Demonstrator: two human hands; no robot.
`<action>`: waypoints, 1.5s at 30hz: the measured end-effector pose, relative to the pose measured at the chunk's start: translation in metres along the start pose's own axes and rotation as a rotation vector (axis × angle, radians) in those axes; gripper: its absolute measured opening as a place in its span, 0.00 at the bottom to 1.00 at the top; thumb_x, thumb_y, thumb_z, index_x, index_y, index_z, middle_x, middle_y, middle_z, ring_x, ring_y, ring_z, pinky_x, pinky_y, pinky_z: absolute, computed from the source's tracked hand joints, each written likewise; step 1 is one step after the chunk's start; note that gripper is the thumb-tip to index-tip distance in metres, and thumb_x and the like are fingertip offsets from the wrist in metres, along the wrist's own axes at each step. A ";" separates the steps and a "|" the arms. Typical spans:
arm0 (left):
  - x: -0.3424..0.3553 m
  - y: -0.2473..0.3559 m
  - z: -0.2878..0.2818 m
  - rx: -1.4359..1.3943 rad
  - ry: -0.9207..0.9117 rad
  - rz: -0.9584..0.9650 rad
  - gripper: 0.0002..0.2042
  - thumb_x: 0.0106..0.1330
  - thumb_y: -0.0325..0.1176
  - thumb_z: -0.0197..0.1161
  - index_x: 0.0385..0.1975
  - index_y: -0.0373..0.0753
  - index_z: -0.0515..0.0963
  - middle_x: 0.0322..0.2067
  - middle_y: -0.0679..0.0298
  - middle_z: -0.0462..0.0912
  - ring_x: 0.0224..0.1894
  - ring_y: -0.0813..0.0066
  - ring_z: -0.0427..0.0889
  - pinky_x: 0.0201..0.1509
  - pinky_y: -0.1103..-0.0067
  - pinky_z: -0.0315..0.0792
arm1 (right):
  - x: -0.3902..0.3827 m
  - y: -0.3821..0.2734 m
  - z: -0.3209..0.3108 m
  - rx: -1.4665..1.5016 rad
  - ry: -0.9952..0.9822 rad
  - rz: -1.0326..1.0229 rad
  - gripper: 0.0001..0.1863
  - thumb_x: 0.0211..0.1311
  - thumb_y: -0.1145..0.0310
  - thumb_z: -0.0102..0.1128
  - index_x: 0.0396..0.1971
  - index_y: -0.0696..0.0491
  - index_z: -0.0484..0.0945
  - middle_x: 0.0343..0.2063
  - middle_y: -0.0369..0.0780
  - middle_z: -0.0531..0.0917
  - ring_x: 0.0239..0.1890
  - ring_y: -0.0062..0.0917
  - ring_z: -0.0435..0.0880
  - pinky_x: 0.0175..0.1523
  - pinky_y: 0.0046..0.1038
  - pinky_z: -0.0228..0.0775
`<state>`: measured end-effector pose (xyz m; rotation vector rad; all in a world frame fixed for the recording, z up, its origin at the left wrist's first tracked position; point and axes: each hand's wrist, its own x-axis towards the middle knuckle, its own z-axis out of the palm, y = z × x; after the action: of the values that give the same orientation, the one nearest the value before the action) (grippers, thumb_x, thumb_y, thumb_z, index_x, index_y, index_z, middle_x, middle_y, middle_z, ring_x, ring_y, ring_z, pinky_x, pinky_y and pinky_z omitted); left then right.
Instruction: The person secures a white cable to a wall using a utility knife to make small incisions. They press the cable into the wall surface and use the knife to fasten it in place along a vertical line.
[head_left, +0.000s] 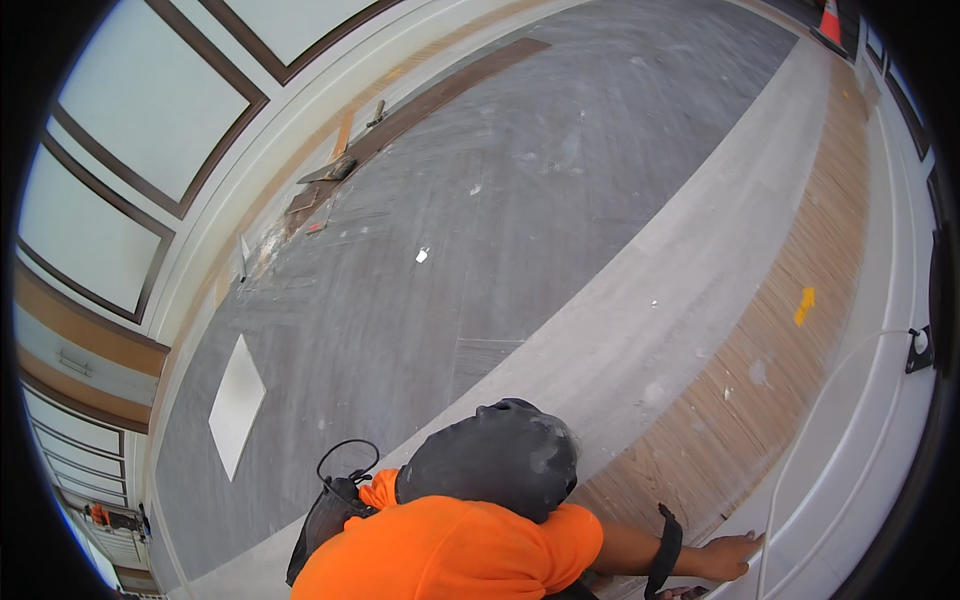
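Neither my left hand nor my right hand can be made out. Bent over at the lower edge is a co-worker in an orange shirt (440, 550) and a dark cap (490, 460). That person's bare arm stretches to the right, and the hand (728, 556) rests with fingers spread by the white skirting, close to a thin white cable (768, 535). A black strap (665, 552) crosses the forearm. Below it, small skin-coloured shapes are cut off by the frame; whose they are I cannot tell. A black bag with a looped cord (345, 490) hangs at the co-worker's left side.
Grey plank flooring (400, 330) borders a pale strip (690, 270) and wood-look planks (770, 330) bearing a yellow arrow (804, 306). A white tile-like sheet (238, 408) lies at left. Plank offcuts (330, 172) line the left wall. An orange cone (830, 25) stands far right.
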<state>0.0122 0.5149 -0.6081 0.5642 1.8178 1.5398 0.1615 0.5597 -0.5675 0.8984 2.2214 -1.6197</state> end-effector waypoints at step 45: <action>-0.015 0.065 -0.059 0.128 -0.058 -0.057 0.18 0.63 0.40 0.58 0.46 0.33 0.76 0.54 0.40 0.75 0.53 0.45 0.76 0.57 0.58 0.69 | -0.006 -0.008 -0.003 0.006 0.021 0.013 0.14 0.59 0.69 0.63 0.42 0.56 0.72 0.36 0.36 0.71 0.39 0.23 0.69 0.43 0.24 0.63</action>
<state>-0.0272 0.4779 -0.5377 0.6058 1.8812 1.3632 0.1620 0.5595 -0.5573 0.9336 2.2207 -1.6200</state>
